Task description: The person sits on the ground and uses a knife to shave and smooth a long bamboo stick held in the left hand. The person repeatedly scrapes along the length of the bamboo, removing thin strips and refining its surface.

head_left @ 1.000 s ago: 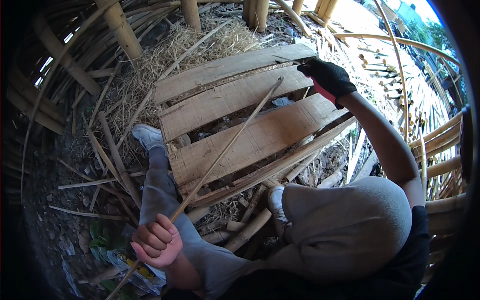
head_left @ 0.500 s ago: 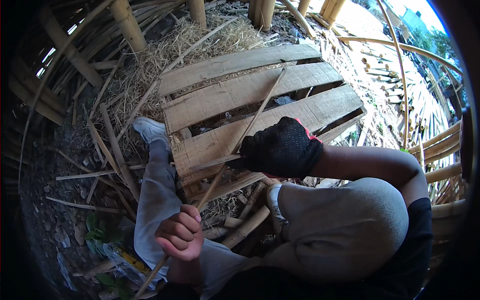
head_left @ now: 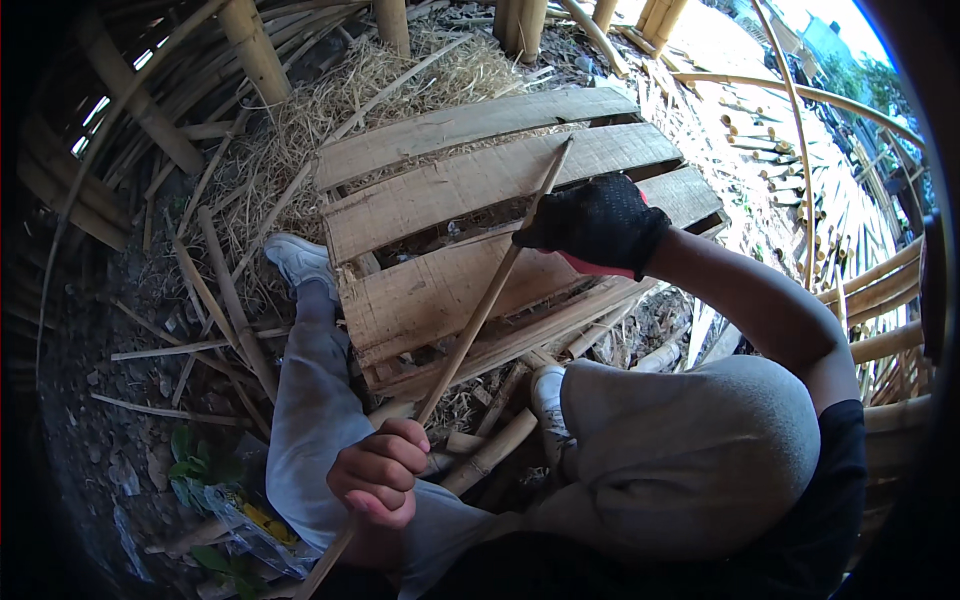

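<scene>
A long, thin bamboo strip (head_left: 468, 338) runs slantwise from my lap up over a slatted wooden pallet (head_left: 430, 300). My bare left hand (head_left: 380, 472) is closed round its lower part, near my left thigh. Farther up, my right hand (head_left: 595, 228), in a black glove with red edging, is closed against the strip above the pallet's slats. The glove covers a short stretch of the strip, and its upper tip shows past the hand. Whether a blade-like piece is also inside the right fist is hidden.
My left shoe (head_left: 300, 262) rests beside the pallet's left side. Dry straw-like shavings (head_left: 330, 110) lie behind it, and loose bamboo pieces (head_left: 232, 285) lie at left. Bamboo posts (head_left: 252, 50) stand at the back. Cut bamboo poles (head_left: 790, 170) are stacked at right.
My right hand has moved up and away along the strip. The pale, pointed, blade-like piece that stuck out from it is out of sight. My left hand has shifted slightly right, still gripping the strip.
</scene>
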A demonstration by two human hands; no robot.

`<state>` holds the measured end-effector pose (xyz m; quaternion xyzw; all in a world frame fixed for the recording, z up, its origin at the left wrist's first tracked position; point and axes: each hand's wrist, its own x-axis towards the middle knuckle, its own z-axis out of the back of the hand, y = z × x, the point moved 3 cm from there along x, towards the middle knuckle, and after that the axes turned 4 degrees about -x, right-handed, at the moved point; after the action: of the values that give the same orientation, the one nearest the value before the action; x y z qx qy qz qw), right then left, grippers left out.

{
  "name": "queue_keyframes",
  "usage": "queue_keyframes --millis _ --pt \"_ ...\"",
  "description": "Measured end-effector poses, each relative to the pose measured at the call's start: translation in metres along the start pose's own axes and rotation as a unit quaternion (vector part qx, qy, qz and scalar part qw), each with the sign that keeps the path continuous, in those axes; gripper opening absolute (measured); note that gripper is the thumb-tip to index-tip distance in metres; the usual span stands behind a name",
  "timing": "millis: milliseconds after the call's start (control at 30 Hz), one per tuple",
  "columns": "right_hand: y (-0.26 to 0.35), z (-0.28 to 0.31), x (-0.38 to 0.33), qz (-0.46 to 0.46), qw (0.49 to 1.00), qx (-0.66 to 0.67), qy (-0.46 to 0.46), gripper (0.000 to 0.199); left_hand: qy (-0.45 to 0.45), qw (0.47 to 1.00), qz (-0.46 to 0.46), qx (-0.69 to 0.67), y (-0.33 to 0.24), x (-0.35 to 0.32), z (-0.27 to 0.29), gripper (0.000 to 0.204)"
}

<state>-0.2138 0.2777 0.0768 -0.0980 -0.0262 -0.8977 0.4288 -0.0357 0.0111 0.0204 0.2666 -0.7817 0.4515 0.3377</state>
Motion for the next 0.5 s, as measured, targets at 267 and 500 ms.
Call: queue_keyframes --millis 267,500 --pt "0.029 0.018 -0.004 -0.023 0.990 -0.102 0.099 0.027 0.045 0.999 -0.005 -0.001 -0.008 0.003 -0.002 0.069" --pt "0.038 0.011 -0.013 -0.078 0.978 -0.147 0.129 0.024 0.031 0.999 -0.010 -0.017 0.009 0.003 0.010 0.069"
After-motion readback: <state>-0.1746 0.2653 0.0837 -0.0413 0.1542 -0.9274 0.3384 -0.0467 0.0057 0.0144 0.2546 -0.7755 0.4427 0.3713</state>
